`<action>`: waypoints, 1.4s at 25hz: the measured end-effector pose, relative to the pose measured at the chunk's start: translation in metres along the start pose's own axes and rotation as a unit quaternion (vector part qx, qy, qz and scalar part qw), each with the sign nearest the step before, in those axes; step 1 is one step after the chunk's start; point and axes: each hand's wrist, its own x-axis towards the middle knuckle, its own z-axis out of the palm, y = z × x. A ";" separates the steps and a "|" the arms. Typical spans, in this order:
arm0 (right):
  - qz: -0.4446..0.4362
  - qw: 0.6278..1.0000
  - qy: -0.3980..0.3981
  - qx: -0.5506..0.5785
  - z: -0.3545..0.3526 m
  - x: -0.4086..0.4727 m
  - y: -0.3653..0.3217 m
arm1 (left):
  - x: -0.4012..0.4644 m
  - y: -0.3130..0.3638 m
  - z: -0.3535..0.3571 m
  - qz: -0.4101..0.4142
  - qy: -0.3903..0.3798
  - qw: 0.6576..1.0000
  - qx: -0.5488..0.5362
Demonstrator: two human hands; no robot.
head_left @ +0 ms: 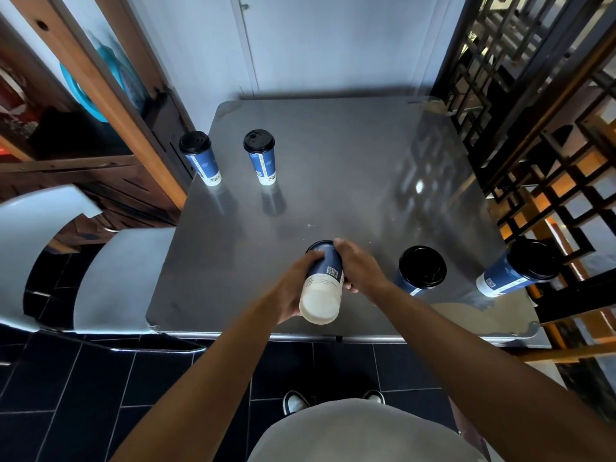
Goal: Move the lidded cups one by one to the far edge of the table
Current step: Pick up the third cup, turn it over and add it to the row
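A: Start with the big thing. What does the tabletop (pixel 333 155) show?

B: Grey metal, with five blue cups on or over it. Two stand upright toward the far left: the corner cup (pixel 200 158) right at the left edge, and the second cup (pixel 261 156) just beside it. They sit around mid-depth rather than hard against the far rim, so I cannot say whether they count as delivered.

A: And near the person?

B: Two more wait on the right: the near cup (pixel 420 270) and the edge cup (pixel 518 271), which is close to the right rim. Both have black lids on and nobody touches them. I judge the job less than half done, with three cups left at least.

A: The fifth?

B: The held cup (pixel 322 283) is in the air over the near middle, tipped so its white base faces the camera and its lidded end points away.

A: How do the hands stand?

B: The left hand (pixel 295 290) is curled round the cup's left side, thumb across the wall. The right hand (pixel 358 265) wraps the right side, fingers reaching over toward the lid end. Both are clamped on that one cup.

A: Risk?

B: Tipped like that, I would guess the lid could leak or pop.
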 end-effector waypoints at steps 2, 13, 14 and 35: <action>0.020 0.998 -0.016 0.064 0.001 -0.001 0.000 | -0.002 0.001 0.000 0.008 0.004 0.999 -0.040; 0.091 0.959 -0.020 0.266 0.012 0.004 0.006 | 0.002 -0.005 -0.004 -0.008 0.017 0.990 -0.140; 0.091 0.961 -0.021 0.259 0.011 0.005 0.006 | 0.003 -0.004 -0.007 -0.005 0.029 0.992 -0.121; 0.070 0.972 0.003 0.224 0.010 0.004 -0.011 | 0.011 0.004 -0.012 0.069 0.073 0.993 -0.061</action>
